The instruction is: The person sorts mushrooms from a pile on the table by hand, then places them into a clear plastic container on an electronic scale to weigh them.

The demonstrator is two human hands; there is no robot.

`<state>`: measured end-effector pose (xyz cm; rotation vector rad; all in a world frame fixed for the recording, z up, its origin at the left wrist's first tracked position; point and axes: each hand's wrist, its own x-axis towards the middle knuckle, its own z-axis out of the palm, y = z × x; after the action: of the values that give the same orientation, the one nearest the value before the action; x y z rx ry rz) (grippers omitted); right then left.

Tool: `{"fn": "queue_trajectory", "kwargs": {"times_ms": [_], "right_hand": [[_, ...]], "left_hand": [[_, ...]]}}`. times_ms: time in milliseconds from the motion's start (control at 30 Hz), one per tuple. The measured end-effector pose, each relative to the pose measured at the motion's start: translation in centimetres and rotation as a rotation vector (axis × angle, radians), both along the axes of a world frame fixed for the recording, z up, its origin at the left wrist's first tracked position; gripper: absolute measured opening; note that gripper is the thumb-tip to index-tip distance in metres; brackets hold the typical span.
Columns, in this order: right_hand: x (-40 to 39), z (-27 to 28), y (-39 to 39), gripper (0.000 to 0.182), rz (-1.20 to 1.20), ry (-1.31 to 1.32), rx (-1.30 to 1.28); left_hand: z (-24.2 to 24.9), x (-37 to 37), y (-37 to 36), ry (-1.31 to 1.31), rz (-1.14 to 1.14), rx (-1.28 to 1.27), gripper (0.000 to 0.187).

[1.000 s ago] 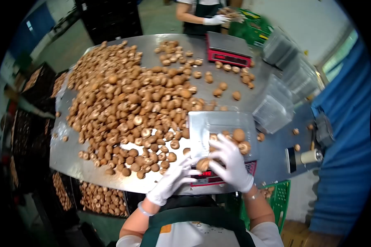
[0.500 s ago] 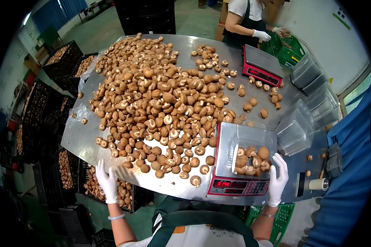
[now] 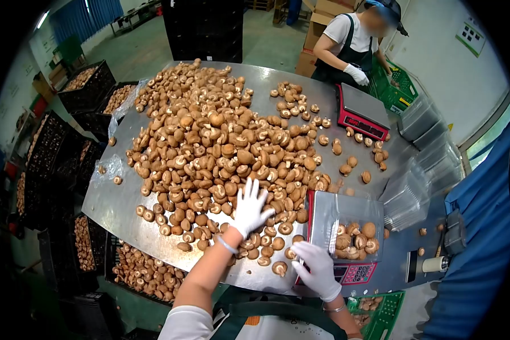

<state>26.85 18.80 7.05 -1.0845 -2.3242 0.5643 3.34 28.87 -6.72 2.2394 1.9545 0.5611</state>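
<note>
A large heap of brown shiitake mushrooms [image 3: 192,136] covers much of the metal table [image 3: 110,195]. My left hand [image 3: 250,208], in a white glove, lies on the near side of the heap with its fingers spread. My right hand [image 3: 318,272], also gloved, is at the left front of the red scale [image 3: 359,274], thumb and fingers apart. Its fingertips are close to a loose mushroom [image 3: 290,253]; contact cannot be made out. On the scale sits a clear plastic container [image 3: 354,208] with several mushrooms inside. My right hand covers part of the scale's display.
Stacked clear containers [image 3: 405,195] stand on the right. A second scale [image 3: 362,107] is at the far right, near a co-worker [image 3: 345,51] by a green crate [image 3: 399,85]. Black crates of mushrooms [image 3: 144,269] line the left. A white roll [image 3: 434,264] lies at the right edge.
My left hand has moved from the table's left front edge onto the heap. My right hand has left the container's right side and crossed to the scale's left front. The view has shifted slightly.
</note>
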Motion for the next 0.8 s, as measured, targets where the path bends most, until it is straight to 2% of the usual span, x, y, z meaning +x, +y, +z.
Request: {"fn": "queue_trajectory", "kwargs": {"times_ms": [67,133,167,200,267,300,333,367,467,533,600,667,733,800], "right_hand": [[-0.5,-1.1,-0.4,0.037,-0.002,-0.013,-0.034],[-1.1,-1.7,-0.4,0.037,0.024,-0.075,-0.086],[-1.5,-1.6,-0.4,0.036,0.019,-0.097,-0.082],[-1.8,-1.8,-0.3,0.036,0.0,-0.094,-0.075],[-2.3,-2.6,-0.4,0.035,0.0,-0.038,-0.059],[-2.7,-2.7,-0.4,0.034,-0.012,-0.036,-0.032],[-3.1,-2.8,-0.4,0.034,-0.046,-0.037,-0.021],[-3.4,-2.9,-0.6,0.034,-0.044,-0.031,-0.009],[-4.2,-2.2,-0.9,0.033,-0.075,-0.024,0.031],[-3.9,-2.3,-1.7,0.033,-0.091,-0.053,-0.009],[-3.1,-2.6,-2.5,0.031,-0.142,-0.092,-0.099],[-2.0,-2.6,-3.5,0.031,-0.176,-0.116,-0.133],[-1.1,-2.6,-4.7,0.033,-0.187,-0.072,-0.241],[-0.3,-2.7,-5.7,0.033,-0.177,0.002,-0.358]], "left_hand": [[1.3,0.2,-2.4,0.066,-0.145,-0.02,0.062],[0.3,-0.4,-4.5,0.058,-0.41,-0.131,0.06],[0.7,-0.6,-5.3,-0.072,-0.447,-0.068,0.058],[1.1,-1.0,-5.0,-0.217,-0.429,-0.108,0.053],[3.6,-2.5,-1.8,-0.215,-0.295,0.09,0.051],[4.6,-3.6,0.7,-0.338,-0.249,0.157,0.049],[5.8,-4.2,2.3,-0.271,-0.149,0.362,0.049],[6.1,-4.8,3.9,-0.2,-0.052,0.411,0.051],[3.3,-6.9,8.6,-0.09,-0.013,0.279,0.062],[2.3,-7.4,10.4,-0.079,-0.058,0.297,0.066],[2.6,-7.5,11.5,-0.085,-0.093,0.291,0.059],[4.7,-6.2,10.6,-0.219,-0.063,0.383,0.052],[7.0,-3.2,8.7,-0.544,-0.002,0.287,0.05],[10.2,1.1,6.3,-0.747,-0.159,0.206,0.049]]}}
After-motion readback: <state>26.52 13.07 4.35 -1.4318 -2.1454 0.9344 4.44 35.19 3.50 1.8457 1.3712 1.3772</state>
